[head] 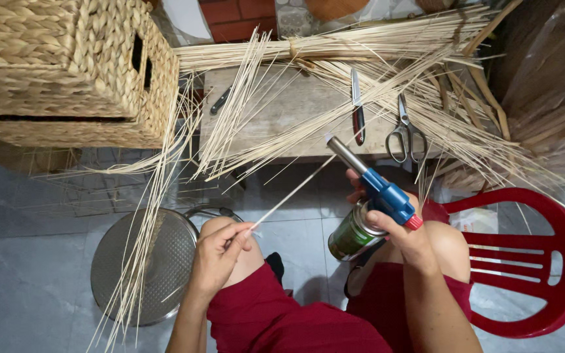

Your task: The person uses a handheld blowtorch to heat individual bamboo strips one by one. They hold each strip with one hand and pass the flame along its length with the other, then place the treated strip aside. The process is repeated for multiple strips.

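The chief danger lay in fire: the torch (377, 196), a blue-headed burner on a green gas canister, pointed its metal nozzle up toward the low wooden bench (282, 117), where loose dry reeds (361, 78) fanned out just beyond the nozzle, and any flame would likely have caught them, or the woven basket (67, 65) at the bench's left end. A slip could also have scorched the thin strand too deeply and snapped it, or turned heat onto the fingers pinching it. The right hand (400, 229), below the bench's front edge and above the knee, was wrapped around the torch, index finger laid over the blue head by its red knob, wrist bent back. The left hand (220, 252), lower and left of the bench, was closed narrowly, thumb and fingertips pinching the single reed (289, 193), which ran diagonally up toward the nozzle. A knife (358, 108) and scissors (405, 131) lay on the bench; a round metal tray (145, 268) sat below it.
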